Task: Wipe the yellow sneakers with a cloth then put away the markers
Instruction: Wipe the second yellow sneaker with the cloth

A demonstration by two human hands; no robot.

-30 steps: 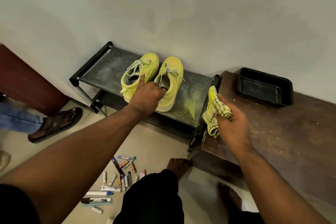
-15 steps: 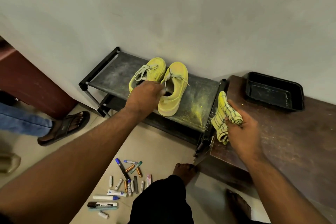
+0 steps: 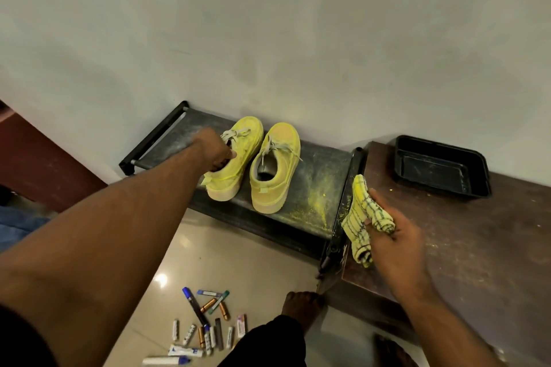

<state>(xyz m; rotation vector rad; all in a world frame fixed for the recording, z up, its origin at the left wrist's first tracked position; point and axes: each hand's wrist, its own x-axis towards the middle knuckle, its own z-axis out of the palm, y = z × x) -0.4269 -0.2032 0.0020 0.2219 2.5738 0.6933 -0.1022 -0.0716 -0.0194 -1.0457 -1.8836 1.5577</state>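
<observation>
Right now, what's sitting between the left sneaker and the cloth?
The right sneaker, then a stretch of dark shelf dusted with yellow powder, before the cloth. The head view shows it.

A single wide-angle view comes from the person's head, looking forward and steeply down toward a pale wall (image 3: 298,39) that fills the far half of the picture. The low black shoe rack (image 3: 316,170) sits mid-picture against that wall, with the brown table (image 3: 477,247) to its right, both within arm's reach. Both forearms enter from the near edge, the left one large and close to the lens. The tiled floor (image 3: 238,262) lies directly below, near. Straight edges bow outward toward the picture's borders. No second view overlaps this one.
</observation>
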